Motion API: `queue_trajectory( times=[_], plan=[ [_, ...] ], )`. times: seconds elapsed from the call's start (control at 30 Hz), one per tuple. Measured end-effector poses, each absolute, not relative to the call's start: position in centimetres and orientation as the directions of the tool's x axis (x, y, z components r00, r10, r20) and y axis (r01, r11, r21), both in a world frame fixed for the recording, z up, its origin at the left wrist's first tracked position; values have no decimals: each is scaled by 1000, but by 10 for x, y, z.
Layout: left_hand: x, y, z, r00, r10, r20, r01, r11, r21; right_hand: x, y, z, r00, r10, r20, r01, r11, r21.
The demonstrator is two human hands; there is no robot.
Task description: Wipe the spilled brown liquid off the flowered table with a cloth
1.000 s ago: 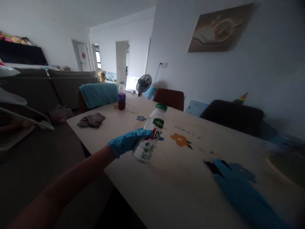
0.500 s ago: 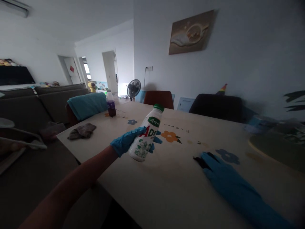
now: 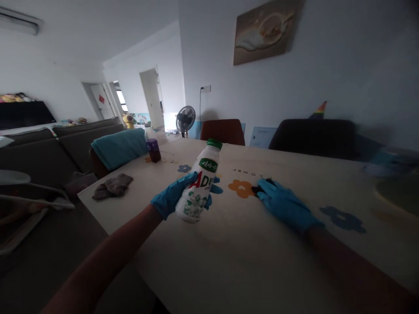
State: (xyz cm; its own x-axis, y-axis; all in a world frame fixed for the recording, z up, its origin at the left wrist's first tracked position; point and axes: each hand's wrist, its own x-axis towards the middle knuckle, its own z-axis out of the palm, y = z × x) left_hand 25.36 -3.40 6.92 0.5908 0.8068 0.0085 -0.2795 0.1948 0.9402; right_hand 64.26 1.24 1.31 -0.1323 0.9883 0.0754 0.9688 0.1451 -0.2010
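My left hand [image 3: 173, 193], in a blue glove, is closed around a white plastic bottle [image 3: 197, 192] with a green cap and a green-and-red "AD" label. The bottle is tilted, its cap leaning away to the right, and is held above the table. On the right, my gloved right hand [image 3: 283, 205] is low over the tabletop beside a printed orange flower [image 3: 241, 189]. Its fingers press down over a small black thing [image 3: 258, 190], mostly hidden under the glove, whose kind I cannot make out.
A crumpled grey-brown cloth [image 3: 113, 186] lies at the left of the white table [image 3: 229, 261]. Behind it stands a bottle of dark drink [image 3: 153, 150] with a purple label. Chairs, one draped with a teal towel [image 3: 120, 148], line the far sides. A fan [image 3: 185, 119] stands beyond.
My right hand has moved left and farther across the table with the black thing, to the orange flower. My left hand keeps hold of the bottle. The view has shifted slightly.
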Motion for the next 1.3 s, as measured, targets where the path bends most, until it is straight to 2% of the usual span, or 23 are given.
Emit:
queue_trajectory(
  times=[0.2,0.33,0.53,0.7,0.83,1.0,1.13,1.23,1.3],
  plan=[
    [262,-24,116,432,898,-86,129,33,991,633,26,17,-129,991,48,962,137,-237],
    [285,-4,139,380,917,-121,427,-58,902,629,18,24,-133,990,47,957,141,-253],
    [319,21,154,430,897,-101,667,-240,706,620,-12,38,-148,989,28,947,150,-285],
    [329,20,159,410,906,-106,712,-245,658,629,-47,38,-164,986,33,932,166,-323],
    [336,20,157,426,901,-81,715,-281,641,642,-69,35,-168,986,-18,937,154,-315],
    [364,30,164,481,876,-29,626,-320,711,655,-83,24,-161,986,-32,949,146,-279],
    [392,37,176,534,840,-92,612,-309,728,657,-88,24,-169,985,-28,952,156,-264],
    [404,39,180,522,848,-91,645,-323,692,654,-92,33,-165,985,-55,952,145,-270],
    [407,42,179,488,872,-40,683,-353,640,651,-94,37,-152,986,-72,953,126,-275]
  ],
)
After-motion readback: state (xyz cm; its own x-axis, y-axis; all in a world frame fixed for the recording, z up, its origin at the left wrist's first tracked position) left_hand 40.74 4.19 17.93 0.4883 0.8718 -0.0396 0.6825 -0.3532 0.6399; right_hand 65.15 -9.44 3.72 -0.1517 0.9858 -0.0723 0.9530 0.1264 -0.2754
